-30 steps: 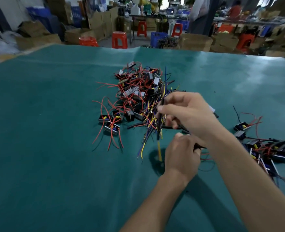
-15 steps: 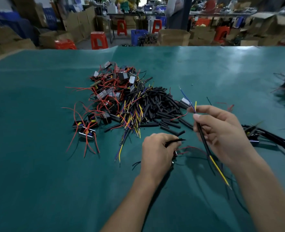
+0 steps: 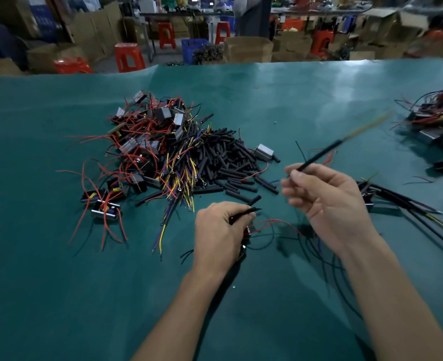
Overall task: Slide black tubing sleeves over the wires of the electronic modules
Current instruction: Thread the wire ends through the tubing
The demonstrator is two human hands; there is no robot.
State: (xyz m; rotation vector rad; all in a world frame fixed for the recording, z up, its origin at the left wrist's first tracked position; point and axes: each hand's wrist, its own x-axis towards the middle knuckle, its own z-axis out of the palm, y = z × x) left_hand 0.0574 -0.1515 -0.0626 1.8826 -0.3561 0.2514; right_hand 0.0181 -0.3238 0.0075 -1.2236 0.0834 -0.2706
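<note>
On the green table lies a heap of small modules with red wires [image 3: 147, 142], and beside it a pile of short black tubing sleeves [image 3: 228, 160]. My left hand [image 3: 220, 235] grips a module low in its palm and pinches a thin black sleeve [image 3: 244, 213] at its fingertips; red wires loop out to the right. My right hand [image 3: 324, 201] pinches a long black-sleeved wire [image 3: 322, 156] that points up and to the right, its yellow end blurred by motion.
Sleeved modules with long black leads [image 3: 402, 204] lie right of my right hand. Another heap of modules [image 3: 436, 121] sits at the far right edge. Loose blue and yellow wires [image 3: 178, 183] spread in front of the main heap. Red stools and cardboard boxes stand beyond the table.
My right hand has swung its sleeved wire from pointing down toward me to pointing up and right. My left hand stays put, still pinching the short sleeve.
</note>
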